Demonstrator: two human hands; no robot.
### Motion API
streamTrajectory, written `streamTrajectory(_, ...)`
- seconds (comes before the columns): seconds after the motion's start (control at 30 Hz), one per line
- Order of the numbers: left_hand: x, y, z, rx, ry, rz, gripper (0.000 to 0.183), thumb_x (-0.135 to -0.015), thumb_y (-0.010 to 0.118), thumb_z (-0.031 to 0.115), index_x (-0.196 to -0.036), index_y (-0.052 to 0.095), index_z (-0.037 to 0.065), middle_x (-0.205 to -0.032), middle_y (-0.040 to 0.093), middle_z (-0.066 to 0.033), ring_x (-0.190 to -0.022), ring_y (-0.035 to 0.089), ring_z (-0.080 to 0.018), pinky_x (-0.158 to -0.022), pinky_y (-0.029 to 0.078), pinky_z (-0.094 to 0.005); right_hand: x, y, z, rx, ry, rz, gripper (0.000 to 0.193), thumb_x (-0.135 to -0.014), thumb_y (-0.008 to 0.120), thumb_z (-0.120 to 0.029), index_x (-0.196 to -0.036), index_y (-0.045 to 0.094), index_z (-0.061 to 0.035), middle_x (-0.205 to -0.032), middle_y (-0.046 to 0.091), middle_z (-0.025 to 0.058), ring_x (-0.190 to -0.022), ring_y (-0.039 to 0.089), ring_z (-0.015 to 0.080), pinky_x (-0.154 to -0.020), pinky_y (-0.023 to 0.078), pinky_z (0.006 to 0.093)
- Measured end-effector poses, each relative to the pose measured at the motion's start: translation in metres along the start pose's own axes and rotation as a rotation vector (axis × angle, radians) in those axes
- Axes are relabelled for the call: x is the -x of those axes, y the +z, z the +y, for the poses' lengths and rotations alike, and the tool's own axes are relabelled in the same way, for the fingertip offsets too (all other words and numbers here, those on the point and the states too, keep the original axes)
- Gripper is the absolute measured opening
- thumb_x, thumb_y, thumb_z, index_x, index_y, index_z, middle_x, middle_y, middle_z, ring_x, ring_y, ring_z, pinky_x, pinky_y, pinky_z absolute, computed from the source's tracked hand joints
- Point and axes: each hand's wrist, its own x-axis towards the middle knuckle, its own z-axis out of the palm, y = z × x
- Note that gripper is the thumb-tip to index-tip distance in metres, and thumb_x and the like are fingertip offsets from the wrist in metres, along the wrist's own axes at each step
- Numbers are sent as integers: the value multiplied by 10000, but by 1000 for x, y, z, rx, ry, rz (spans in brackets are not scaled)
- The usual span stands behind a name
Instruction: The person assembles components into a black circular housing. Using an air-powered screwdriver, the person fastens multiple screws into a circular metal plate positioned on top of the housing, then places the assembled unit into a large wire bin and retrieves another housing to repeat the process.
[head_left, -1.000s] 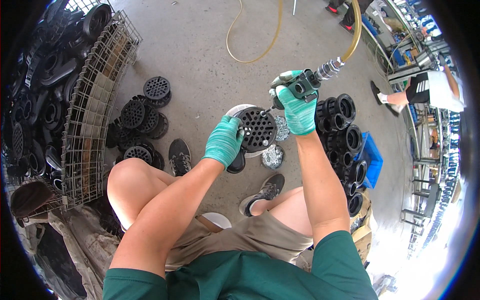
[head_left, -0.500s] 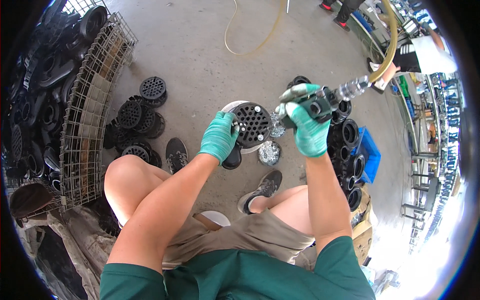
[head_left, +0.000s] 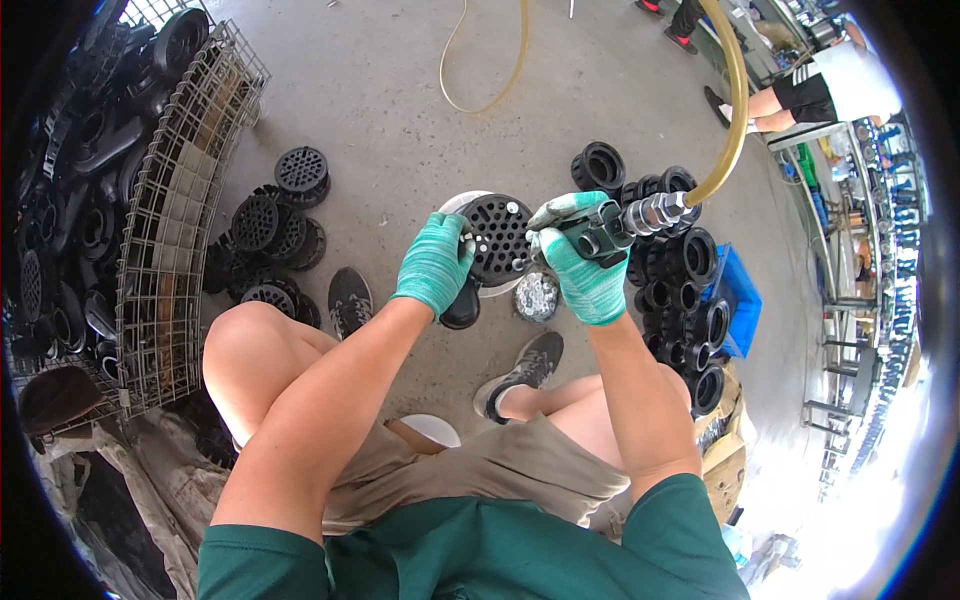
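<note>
I have the left hand [head_left: 435, 265] clasping the black grate [head_left: 500, 238] — and the right hand [head_left: 586, 278] wrapped round the air tool [head_left: 606, 233].

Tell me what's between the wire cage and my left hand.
In the head view, a pile of round black perforated covers lies on the grey floor between the wire cage and your left hand; your left shoe is there too, nearer the hand.

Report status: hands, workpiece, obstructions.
Left hand at left edge of perforated black disc. Right hand gripping hose-fed tool, disc's right side. Yellowish hose not crossing disc.
</note>
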Motion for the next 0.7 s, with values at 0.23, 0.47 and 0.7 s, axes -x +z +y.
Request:
streamTrajectory(0.23,1,-1,-2,0,-15,-13,264,-902,678,68,-1150,587,50,-1120,601,-188,-950,656,-377,-851,544,-436,-4,-6,10,5,-17,-17,297,-791,639,101,-1040,573,-46,-902,693,137,-761,684,184,-681,591,322)
streamTrajectory(0.47,-1,-2,2,2,-22,-19,254,-901,682,72,-1137,590,47,-1121,602,-191,-955,656,-379,-855,544,-438,-6,-10,10,37,1,-36,298,-803,642,97,-1051,575,-55,-914,690,128,-760,687,186,-676,593,323)
streamTrajectory(0.7,-1,-3,3,-6,-30,-21,252,-897,686,67,-1131,595,42,-1120,606,-189,-963,655,-378,-862,544,-435,-5,-12,9,-36,42,-47,312,-795,695,85,-1073,623,-38,-940,722,79,-882,682,142,-818,569,313)
